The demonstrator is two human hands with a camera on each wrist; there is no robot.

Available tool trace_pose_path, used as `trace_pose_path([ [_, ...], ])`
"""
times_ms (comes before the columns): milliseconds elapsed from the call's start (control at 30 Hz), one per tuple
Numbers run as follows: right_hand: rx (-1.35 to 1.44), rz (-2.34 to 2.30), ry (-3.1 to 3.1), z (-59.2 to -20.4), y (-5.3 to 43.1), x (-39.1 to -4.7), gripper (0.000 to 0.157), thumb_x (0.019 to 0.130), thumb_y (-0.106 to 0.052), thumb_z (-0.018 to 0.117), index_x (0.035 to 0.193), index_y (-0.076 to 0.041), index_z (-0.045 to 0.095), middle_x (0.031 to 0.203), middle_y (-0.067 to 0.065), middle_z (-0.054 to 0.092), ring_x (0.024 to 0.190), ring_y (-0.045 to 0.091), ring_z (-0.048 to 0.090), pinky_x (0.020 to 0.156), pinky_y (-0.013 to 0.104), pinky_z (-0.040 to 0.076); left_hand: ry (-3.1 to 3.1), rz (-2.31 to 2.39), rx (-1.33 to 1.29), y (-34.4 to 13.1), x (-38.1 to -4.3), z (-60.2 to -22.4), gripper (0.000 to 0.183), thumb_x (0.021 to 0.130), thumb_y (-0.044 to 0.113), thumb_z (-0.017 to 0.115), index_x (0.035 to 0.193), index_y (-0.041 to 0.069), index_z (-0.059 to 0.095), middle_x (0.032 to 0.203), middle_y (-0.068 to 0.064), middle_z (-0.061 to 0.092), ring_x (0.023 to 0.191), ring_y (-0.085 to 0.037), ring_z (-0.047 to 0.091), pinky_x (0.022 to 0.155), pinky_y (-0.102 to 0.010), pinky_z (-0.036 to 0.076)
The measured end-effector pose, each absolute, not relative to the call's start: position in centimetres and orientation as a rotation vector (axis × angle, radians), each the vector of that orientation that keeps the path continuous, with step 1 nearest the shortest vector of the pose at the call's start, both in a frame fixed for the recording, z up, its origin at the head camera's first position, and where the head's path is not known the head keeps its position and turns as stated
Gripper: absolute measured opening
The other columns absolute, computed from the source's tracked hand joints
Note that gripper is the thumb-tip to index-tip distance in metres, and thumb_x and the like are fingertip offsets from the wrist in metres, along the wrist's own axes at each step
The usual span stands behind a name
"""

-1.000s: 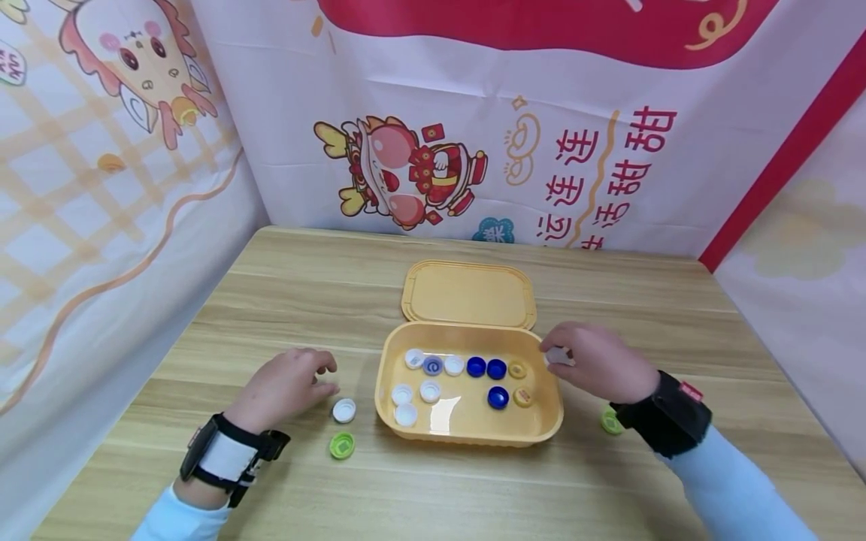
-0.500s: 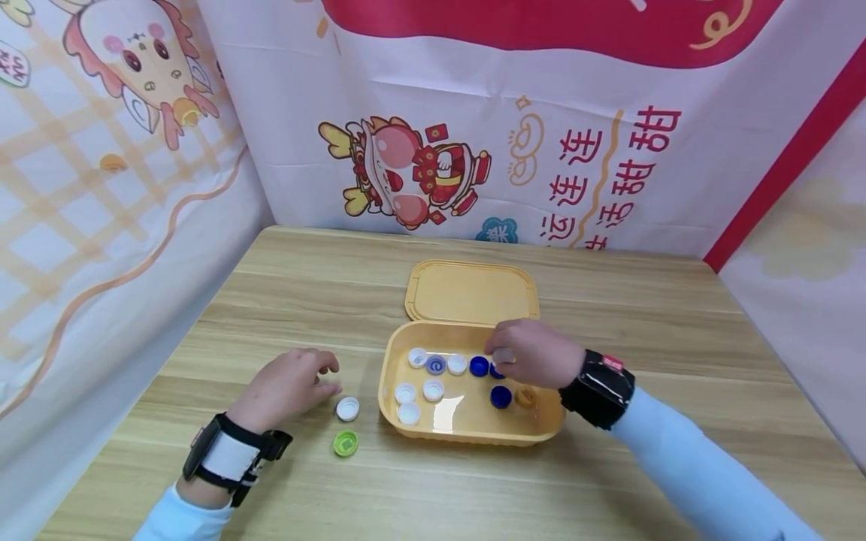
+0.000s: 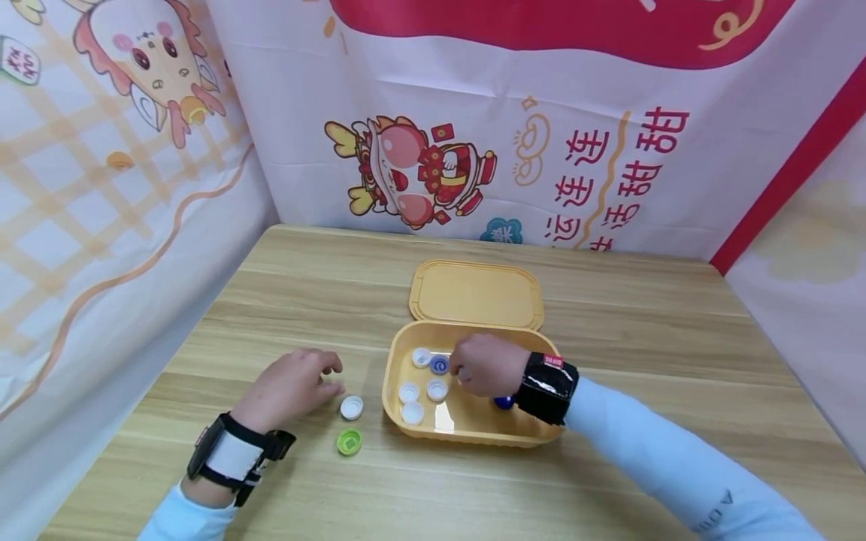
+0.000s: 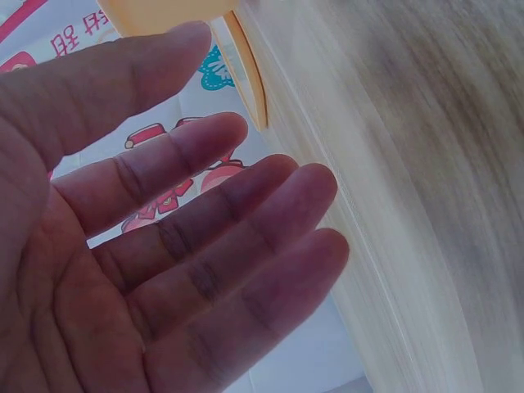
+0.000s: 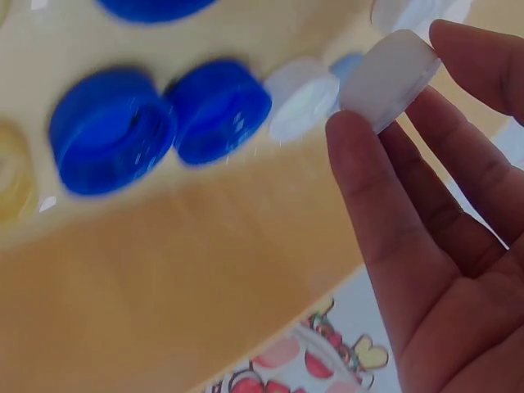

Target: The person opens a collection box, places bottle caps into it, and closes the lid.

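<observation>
My right hand (image 3: 489, 366) is over the yellow plastic box (image 3: 467, 437), pinching a white bottle cap (image 5: 389, 78) between thumb and finger. Below it in the right wrist view lie two blue caps (image 5: 112, 131), a white cap (image 5: 301, 98) and part of a yellow cap (image 5: 12, 172). The box's left side holds several white caps (image 3: 409, 392) and a lilac cap (image 3: 440, 365). My left hand (image 3: 287, 385) holds nothing, its fingers relaxed and apart in the left wrist view. Just off its fingertips, a white cap (image 3: 352, 408) lies on the table.
A green cap (image 3: 349, 442) lies on the table in front of that white cap. Behind the box is its flat yellow lid (image 3: 476, 293). The wooden table (image 3: 325, 270) meets a printed cloth (image 3: 291, 135) at the back and left.
My right hand has moved left from the box's right edge to over its middle, carrying the white cap. A green cap on the right has gone from sight behind the arm. The left hand keeps still.
</observation>
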State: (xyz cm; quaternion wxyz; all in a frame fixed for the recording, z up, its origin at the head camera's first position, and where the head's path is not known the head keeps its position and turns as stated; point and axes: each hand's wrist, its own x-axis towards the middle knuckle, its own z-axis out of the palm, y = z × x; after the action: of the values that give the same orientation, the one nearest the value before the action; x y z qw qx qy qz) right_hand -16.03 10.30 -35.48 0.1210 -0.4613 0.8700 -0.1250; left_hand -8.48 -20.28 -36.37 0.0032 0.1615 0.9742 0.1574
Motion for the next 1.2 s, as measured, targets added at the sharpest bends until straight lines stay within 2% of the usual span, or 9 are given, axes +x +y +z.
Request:
trace_pose_path([
  [200, -1.277, -0.316, 2.492, -36.3, 9.5, -15.6, 0.014, 0.086, -0.001, 0.063, 0.088, -0.012, 0.073, 0.078, -0.004, 0.06, 0.068, 0.012, 0.051, 0.059, 0.025, 0.045, 3.062, 0.495, 0.488, -20.3, -8.1, -36.4, 0.02, 0.082, 0.017, 0.078, 0.096, 0.005, 0.07, 0.089, -0.008, 0.069, 0.078, -0.021, 0.064, 0.067, -0.039, 0.053],
  [400, -1.427, -0.311, 2.493, -37.5, 9.2, -16.0, 0.014, 0.077, 0.002, 0.064, 0.075, -0.011, 0.069, 0.073, -0.003, 0.059, 0.065, 0.011, 0.049, 0.059, 0.024, 0.043, 3.065, 0.482, 0.475, -20.3, -8.1, -36.5, 0.021, 0.081, 0.018, 0.078, 0.096, 0.006, 0.071, 0.088, -0.007, 0.069, 0.078, -0.02, 0.063, 0.067, -0.039, 0.053],
  [700, -1.346, -0.355, 2.491, -38.1, 8.9, -16.1, 0.014, 0.078, 0.001, 0.064, 0.08, -0.012, 0.07, 0.074, -0.004, 0.059, 0.065, 0.01, 0.051, 0.059, 0.023, 0.044, 3.064, 0.49, 0.473, -20.3, -8.1, -36.5, 0.022, 0.081, 0.018, 0.079, 0.096, 0.005, 0.07, 0.088, -0.007, 0.069, 0.078, -0.019, 0.063, 0.067, -0.039, 0.053],
  [800, -1.343, -0.353, 2.496, -37.8, 9.0, -16.0, 0.012, 0.08, -0.001, 0.064, 0.081, -0.011, 0.07, 0.077, -0.002, 0.059, 0.068, 0.011, 0.052, 0.061, 0.025, 0.045, 3.063, 0.489, 0.479, -20.3, -8.2, -36.6, 0.022, 0.081, 0.018, 0.079, 0.096, 0.005, 0.07, 0.088, -0.007, 0.069, 0.078, -0.02, 0.063, 0.067, -0.039, 0.053],
  [933, -1.28, -0.349, 2.526, -36.8, 9.6, -15.9, 0.01, 0.086, -0.009, 0.068, 0.095, -0.009, 0.073, 0.09, 0.0, 0.064, 0.079, 0.012, 0.055, 0.075, 0.029, 0.049, 3.062, 0.475, 0.493, -20.3, -8.4, -36.6, 0.022, 0.081, 0.018, 0.079, 0.096, 0.006, 0.07, 0.087, -0.007, 0.069, 0.077, -0.02, 0.063, 0.066, -0.038, 0.053],
  [1033, -1.24, -0.367, 2.543, -35.6, 10.2, -15.8, 0.022, 0.086, -0.015, 0.074, 0.106, -0.006, 0.072, 0.102, 0.003, 0.066, 0.091, 0.015, 0.059, 0.085, 0.032, 0.05, 3.061, 0.464, 0.499, -20.2, -8.6, -36.7, 0.021, 0.081, 0.018, 0.079, 0.096, 0.006, 0.07, 0.087, -0.007, 0.069, 0.077, -0.019, 0.063, 0.066, -0.038, 0.053],
  [1200, -1.27, -0.42, 2.579, -33.9, 11.6, -15.9, 0.024, 0.083, -0.011, 0.076, 0.105, -0.002, 0.071, 0.103, 0.008, 0.068, 0.095, 0.021, 0.063, 0.084, 0.035, 0.052, 3.054, 0.456, 0.499, -20.1, -8.8, -36.8, 0.019, 0.082, 0.016, 0.078, 0.096, 0.006, 0.07, 0.087, -0.007, 0.068, 0.077, -0.019, 0.062, 0.064, -0.037, 0.052],
])
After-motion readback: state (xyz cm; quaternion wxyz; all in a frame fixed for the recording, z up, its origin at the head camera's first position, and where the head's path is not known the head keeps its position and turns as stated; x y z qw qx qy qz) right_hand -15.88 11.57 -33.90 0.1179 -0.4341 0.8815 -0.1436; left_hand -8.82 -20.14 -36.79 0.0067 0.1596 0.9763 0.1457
